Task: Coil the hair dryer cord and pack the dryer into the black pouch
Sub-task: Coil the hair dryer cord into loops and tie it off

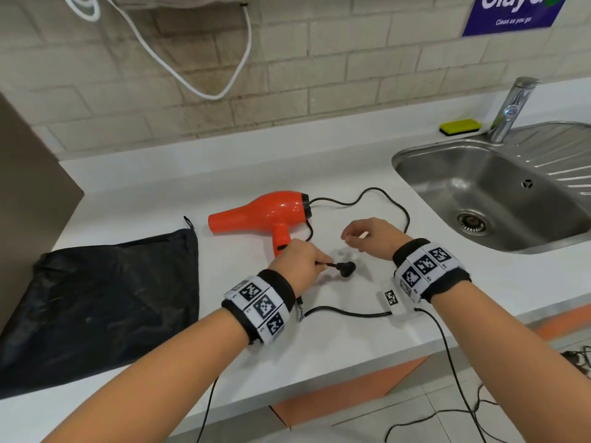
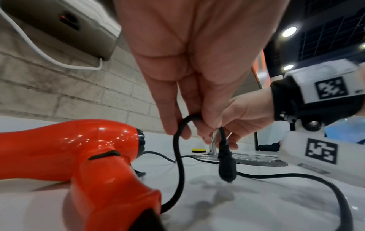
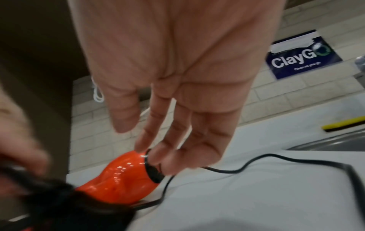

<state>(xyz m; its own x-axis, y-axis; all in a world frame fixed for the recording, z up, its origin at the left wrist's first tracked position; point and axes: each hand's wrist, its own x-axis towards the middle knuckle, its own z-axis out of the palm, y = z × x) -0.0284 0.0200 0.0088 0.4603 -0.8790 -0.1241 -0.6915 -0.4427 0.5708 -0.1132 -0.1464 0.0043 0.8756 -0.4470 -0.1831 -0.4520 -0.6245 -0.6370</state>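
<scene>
An orange hair dryer (image 1: 265, 214) lies on its side on the white counter (image 1: 160, 187), nozzle pointing left, also large in the left wrist view (image 2: 79, 156). Its black cord (image 1: 377, 196) loops loosely to the right and back toward me. My left hand (image 1: 300, 266) pinches the cord just behind the black plug (image 1: 347, 269); the plug (image 2: 227, 165) hangs just above the counter. My right hand (image 1: 367, 233) hovers to the right, fingers relaxed and empty, its fingers (image 3: 177, 140) spread above the dryer's rear. The black pouch (image 1: 105, 298) lies flat at the left.
A steel sink (image 1: 499, 193) with a tap (image 1: 511, 107) and a yellow sponge (image 1: 460, 126) is at the right. A brown panel (image 1: 28, 193) stands at the far left. Brick wall behind carries a white cable (image 1: 192, 75). Thin black wires hang from my wristbands past the counter's front edge.
</scene>
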